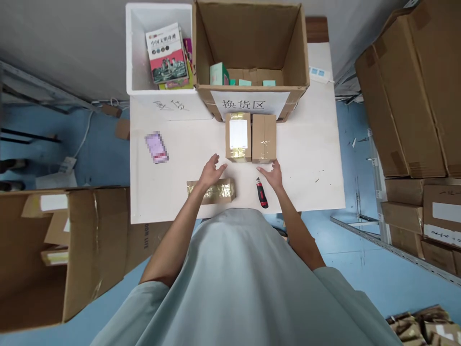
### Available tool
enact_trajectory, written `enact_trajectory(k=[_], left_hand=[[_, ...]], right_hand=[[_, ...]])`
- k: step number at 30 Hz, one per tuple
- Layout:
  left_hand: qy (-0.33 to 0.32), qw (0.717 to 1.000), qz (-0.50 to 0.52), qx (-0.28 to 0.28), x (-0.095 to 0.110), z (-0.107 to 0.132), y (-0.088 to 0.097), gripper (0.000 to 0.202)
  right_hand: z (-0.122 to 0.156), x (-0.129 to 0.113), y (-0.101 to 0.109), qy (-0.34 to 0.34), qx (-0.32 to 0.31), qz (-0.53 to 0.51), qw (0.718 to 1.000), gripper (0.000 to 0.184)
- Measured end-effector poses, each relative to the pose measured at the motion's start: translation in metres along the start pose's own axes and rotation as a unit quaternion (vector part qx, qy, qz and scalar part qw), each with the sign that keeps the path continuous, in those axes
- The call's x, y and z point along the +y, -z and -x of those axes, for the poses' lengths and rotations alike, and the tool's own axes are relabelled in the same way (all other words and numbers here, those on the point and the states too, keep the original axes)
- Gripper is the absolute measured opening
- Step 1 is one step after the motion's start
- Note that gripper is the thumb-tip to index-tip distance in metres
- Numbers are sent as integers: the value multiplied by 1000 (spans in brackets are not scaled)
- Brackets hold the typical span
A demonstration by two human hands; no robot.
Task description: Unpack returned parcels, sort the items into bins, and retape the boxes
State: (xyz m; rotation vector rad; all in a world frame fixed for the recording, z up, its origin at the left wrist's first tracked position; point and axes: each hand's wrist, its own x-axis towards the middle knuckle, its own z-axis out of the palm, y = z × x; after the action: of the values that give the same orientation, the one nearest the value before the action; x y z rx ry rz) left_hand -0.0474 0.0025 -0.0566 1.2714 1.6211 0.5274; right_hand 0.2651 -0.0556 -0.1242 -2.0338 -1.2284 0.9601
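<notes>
My left hand [212,171] hovers open over the white table [309,158], fingers spread, just above a flat taped parcel [219,191] near the front edge. My right hand [272,174] is open too, fingers apart, beside a red and black box cutter [262,193] that lies on the table. Just beyond both hands stand two small taped cartons side by side: the left carton [238,136] carries a white label, the right carton [264,138] is plain brown. Neither hand holds anything.
A large open cardboard box [252,89] with a printed sign holds teal packets at the table's back. A white foam bin [139,53] with books stands to its left. A phone [156,147] lies on the left. Stacked cartons [406,96] fill the right; open boxes [86,250] the left.
</notes>
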Motion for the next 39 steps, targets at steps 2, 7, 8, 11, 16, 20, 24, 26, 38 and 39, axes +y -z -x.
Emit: enact_trajectory(k=[2,7,8,11,16,20,24,26,38,39], left_hand=[[-20,997,-52,51,-21,21,24,80],[12,982,-88,166,-77,89,73,77],[31,983,-69,167,-86,101,77,77],[75,989,10,125,-105,127,82,76],[41,994,63,76,-115,139,82,72],[-27,997,44,55,-117,134,90,67],[-85,996,19,5,-120,123,100,48],[-88,996,17,-15,-122,117,102,44],[-89,991,71,-74,-145,94,101,45],[-89,990,78,-76,-147,93,100,45]], right_hand=[[30,15,-10,-50,-32,64,996,109],[102,33,-32,-57,-98,212,971,67],[111,32,-35,-52,-104,226,967,57],[125,22,-38,-48,-103,228,967,43],[129,-9,-33,-17,-86,147,985,48],[128,-46,-27,30,-105,119,987,47],[129,-92,-24,89,-149,135,976,52],[131,-117,-24,114,-180,167,963,57],[153,-238,-88,224,-353,475,774,48],[154,-244,-94,223,-356,492,763,49]])
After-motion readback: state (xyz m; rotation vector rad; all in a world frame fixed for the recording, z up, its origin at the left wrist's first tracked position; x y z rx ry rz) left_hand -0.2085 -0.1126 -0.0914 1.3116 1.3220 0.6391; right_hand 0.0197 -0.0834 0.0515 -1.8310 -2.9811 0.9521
